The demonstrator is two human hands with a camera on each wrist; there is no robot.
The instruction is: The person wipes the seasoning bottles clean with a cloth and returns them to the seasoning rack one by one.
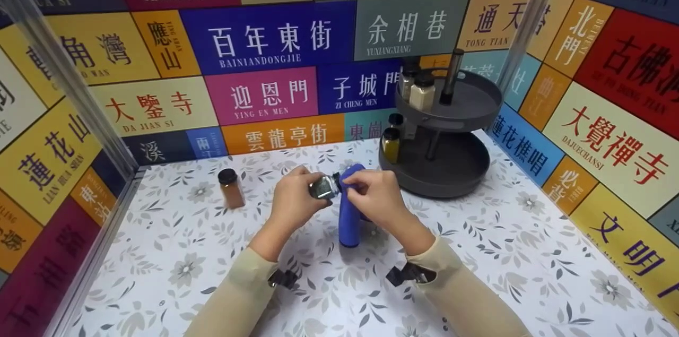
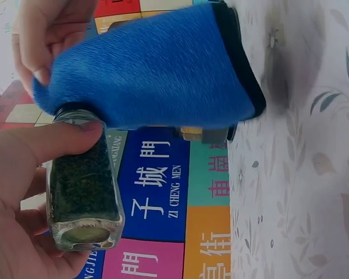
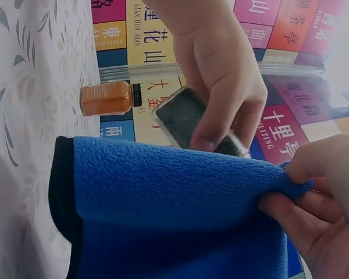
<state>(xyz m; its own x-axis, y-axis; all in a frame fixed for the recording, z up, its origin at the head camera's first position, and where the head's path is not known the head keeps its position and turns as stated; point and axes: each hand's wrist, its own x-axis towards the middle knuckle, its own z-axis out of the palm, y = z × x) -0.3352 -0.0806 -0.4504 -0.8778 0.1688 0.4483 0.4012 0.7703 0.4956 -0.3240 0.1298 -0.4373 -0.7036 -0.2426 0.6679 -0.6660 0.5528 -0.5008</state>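
Note:
My left hand point(image 1: 295, 197) grips a square glass spice jar point(image 2: 84, 186) filled with dark green flakes. The jar is tilted, its base toward the left wrist camera. A blue cloth point(image 1: 349, 215) with a black edge hangs from my right hand point(image 1: 377, 195), which pinches it near the top between thumb and fingers. At its neck end, the jar meets the cloth, and the black cap point(image 2: 75, 108) is mostly covered there. In the right wrist view the cloth point(image 3: 174, 186) hides part of the jar point(image 3: 183, 119).
A jar of orange-brown spice point(image 1: 231, 189) with a black cap stands at the left. To the right is a two-tier dark grey round rack point(image 1: 443, 178), with several capped jars on its tiers. Panels with printed signs point(image 1: 268, 37) surround the flower-patterned table point(image 1: 185, 273).

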